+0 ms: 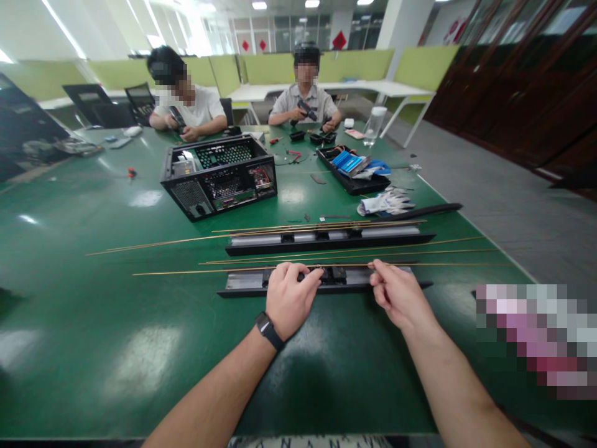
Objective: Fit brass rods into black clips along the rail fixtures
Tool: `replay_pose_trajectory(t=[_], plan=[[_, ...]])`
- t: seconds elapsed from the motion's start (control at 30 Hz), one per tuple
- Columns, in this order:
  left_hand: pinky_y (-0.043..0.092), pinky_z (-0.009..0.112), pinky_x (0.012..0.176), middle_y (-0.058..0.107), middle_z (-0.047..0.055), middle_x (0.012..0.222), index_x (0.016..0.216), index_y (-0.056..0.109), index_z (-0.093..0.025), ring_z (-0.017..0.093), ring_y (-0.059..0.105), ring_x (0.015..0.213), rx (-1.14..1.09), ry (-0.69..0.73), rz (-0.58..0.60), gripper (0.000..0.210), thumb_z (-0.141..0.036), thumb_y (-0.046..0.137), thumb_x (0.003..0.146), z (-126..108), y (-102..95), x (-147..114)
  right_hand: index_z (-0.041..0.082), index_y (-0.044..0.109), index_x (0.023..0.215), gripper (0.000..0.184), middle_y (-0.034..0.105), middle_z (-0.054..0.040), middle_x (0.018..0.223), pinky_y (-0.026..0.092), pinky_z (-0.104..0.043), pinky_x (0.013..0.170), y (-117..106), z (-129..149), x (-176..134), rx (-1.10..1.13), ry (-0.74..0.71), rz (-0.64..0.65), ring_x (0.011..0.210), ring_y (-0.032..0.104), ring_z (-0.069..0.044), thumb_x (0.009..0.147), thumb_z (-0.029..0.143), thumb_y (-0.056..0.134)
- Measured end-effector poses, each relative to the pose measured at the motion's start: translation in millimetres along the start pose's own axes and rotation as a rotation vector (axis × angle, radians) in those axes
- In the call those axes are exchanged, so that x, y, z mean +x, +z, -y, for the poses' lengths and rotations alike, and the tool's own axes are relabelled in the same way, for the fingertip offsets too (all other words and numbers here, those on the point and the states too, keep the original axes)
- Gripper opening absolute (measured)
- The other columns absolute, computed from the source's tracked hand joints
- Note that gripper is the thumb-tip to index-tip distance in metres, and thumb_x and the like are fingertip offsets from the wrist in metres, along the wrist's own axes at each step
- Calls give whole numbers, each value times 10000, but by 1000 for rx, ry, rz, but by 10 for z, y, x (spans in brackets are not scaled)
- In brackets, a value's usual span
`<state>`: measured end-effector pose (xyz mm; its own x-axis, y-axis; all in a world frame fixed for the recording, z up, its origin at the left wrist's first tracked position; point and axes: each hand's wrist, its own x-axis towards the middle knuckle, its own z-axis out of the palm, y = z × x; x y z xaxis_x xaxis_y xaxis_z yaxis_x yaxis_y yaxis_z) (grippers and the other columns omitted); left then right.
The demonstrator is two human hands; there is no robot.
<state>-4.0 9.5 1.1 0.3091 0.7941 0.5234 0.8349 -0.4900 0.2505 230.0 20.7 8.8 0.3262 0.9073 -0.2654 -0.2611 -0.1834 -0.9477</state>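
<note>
In front of me lies a long grey channel point(240, 281) with a black edge and black blocks point(339, 274) along it. My left hand point(291, 297), with a black band on its wrist, bends over the channel, fingers curled beside the blocks. What its fingertips grip, if anything, is hidden. My right hand point(396, 292) is closed, thumb and index finger pinching a thin brass-coloured rod point(186, 272) above the channel's right part. Behind the hands is a second, similar channel point(256, 240), with several more thin rods point(158, 243) lying over and around it.
An open black computer case point(219, 177) stands back left. At back right are a black tray point(357, 183) with blue items, white gloves point(387, 202) and a clear bottle point(374, 124). Two people sit across the green table point(93, 298). A dark strip point(420, 211) nears the right edge.
</note>
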Motion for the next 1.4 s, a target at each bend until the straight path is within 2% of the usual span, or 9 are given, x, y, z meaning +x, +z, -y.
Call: replay_pose_trajectory(t=[0.27, 0.57, 1.0, 1.4], plan=[[413, 384, 886, 634, 44, 1047, 1177, 667, -340, 218, 496, 973, 10, 11, -16, 248, -313, 579, 947, 4, 6, 6, 161, 606, 826, 283, 588, 28, 535, 195, -160, 221, -17, -35, 44, 67, -8, -39, 253, 383, -63, 783, 397, 757], [411, 394, 897, 632, 45, 1060, 1180, 665, -338, 224, 492, 984, 3, 14, -14, 248, -320, 567, 953, 12, 11, -2, 130, 661, 896, 334, 592, 18, 551, 174, -151, 227, -11, -8, 20, 10, 9, 12, 263, 395, -57, 777, 424, 767], [412, 392, 889, 629, 48, 1061, 1182, 663, -333, 221, 494, 983, 3, 21, -22, 248, -321, 562, 956, 28, 36, -12, 152, 611, 846, 121, 585, 19, 542, 202, -155, 221, -7, 13, 20, 68, 22, -21, 262, 392, -64, 873, 265, 646], [423, 391, 884, 630, 46, 1070, 1202, 651, -345, 221, 499, 978, 14, 24, -17, 265, -312, 566, 953, 24, 21, -7, 159, 609, 853, 140, 585, 22, 534, 190, -153, 220, -6, -2, 31, 52, 18, -26, 253, 382, -64, 860, 289, 660]])
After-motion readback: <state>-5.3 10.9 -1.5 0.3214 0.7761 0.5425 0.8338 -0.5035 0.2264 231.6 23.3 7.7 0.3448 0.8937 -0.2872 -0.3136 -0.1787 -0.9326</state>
